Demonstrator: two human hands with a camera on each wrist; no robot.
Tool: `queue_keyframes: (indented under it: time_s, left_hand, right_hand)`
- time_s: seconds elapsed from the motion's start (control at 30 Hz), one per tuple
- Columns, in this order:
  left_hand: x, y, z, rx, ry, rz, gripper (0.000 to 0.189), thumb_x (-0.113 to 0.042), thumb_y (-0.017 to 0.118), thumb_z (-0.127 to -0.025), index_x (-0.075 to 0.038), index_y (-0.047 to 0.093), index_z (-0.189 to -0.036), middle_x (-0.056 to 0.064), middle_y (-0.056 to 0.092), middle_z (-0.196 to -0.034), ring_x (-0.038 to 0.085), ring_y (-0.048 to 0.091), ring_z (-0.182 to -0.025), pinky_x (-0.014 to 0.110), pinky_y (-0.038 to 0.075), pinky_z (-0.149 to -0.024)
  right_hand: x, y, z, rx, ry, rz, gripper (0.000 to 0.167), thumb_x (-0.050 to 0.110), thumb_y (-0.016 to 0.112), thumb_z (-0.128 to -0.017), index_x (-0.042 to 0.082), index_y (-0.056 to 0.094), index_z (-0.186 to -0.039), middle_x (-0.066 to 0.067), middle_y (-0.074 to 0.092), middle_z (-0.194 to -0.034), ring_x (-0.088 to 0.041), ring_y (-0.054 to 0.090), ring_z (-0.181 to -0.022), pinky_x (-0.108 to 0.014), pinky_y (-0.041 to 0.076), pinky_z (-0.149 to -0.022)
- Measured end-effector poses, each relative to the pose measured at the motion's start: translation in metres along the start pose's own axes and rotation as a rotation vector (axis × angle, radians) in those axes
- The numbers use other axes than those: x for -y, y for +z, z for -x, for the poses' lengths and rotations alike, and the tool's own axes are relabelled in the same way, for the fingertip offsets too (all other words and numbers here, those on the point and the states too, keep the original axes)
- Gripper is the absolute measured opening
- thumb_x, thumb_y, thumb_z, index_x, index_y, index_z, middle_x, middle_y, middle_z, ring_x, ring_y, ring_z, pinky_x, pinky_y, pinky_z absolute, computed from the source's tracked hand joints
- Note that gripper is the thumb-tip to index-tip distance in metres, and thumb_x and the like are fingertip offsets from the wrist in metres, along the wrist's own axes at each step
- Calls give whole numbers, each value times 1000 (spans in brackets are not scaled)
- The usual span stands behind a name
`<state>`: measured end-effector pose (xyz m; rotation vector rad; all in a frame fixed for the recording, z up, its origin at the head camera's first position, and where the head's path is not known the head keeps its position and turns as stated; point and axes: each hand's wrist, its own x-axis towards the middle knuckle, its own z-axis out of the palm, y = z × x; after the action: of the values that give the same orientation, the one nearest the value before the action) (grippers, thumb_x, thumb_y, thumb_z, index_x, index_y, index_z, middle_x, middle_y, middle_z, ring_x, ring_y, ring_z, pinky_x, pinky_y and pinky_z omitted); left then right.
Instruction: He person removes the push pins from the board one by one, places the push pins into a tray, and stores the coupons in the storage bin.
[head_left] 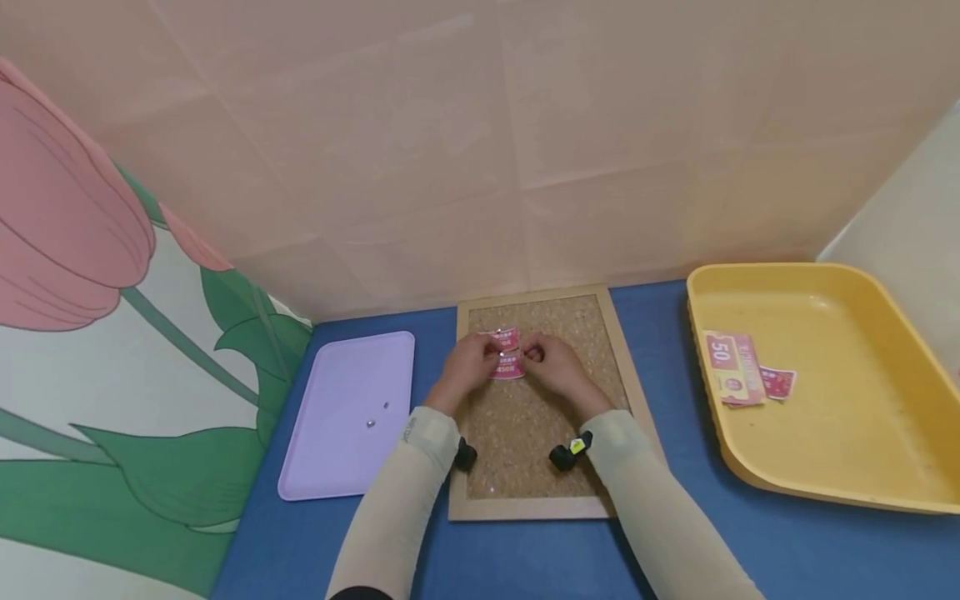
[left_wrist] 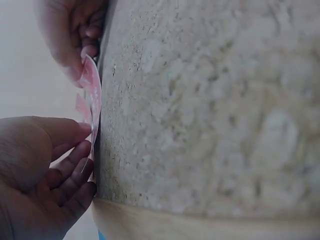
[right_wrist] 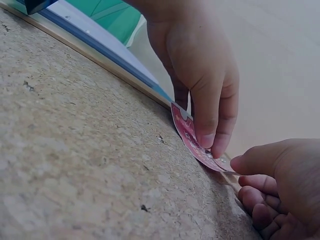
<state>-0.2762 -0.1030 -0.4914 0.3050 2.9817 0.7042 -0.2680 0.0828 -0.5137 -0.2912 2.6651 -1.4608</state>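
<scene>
On the cork board (head_left: 540, 450) lie two pink paper coupons, an upper one (head_left: 508, 336) and a lower one (head_left: 508, 367). My left hand (head_left: 467, 367) pinches the lower coupon's left part between thumb and fingertips; whether a pin is between them is hidden. My right hand (head_left: 558, 367) pinches the same coupon's right edge. In the right wrist view, the coupon (right_wrist: 187, 132) bows slightly off the cork, the left fingertips on its face. The left wrist view shows the coupon (left_wrist: 94, 100) edge-on between both hands.
A lilac tray (head_left: 322, 450) at left carries two small silvery pieces (head_left: 371, 423). At right, a yellow tray (head_left: 847, 450) holds a pink-and-yellow coupon stack (head_left: 738, 367) and a small red coupon (head_left: 778, 382). The board's wooden frame (head_left: 525, 509) lies on a blue tabletop (head_left: 517, 558).
</scene>
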Motion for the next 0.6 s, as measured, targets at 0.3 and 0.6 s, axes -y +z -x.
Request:
queue_keyframes:
  time_s: [0.3, 0.6]
  left_hand:
    - [-2, -5, -1, 16, -27, -37, 15, -22, 64, -93, -16, 69, -106, 2, 62, -104, 18, 54, -87, 36, 46, -78]
    - [-4, -3, -5, 41, -73, -51, 11, -26, 66, -93, -20, 69, -102, -3, 60, -99, 16, 54, -87, 36, 45, -78]
  right_hand:
    - [4, 0, 2, -7, -2, -10, 18, 19, 67, -91, 6, 64, -104, -7, 61, -92, -21, 57, -84, -36, 47, -73]
    - [2, -1, 4, -22, -19, 9, 17, 19, 66, -92, 6, 64, -102, -7, 61, -91, -21, 57, -83, -35, 47, -72]
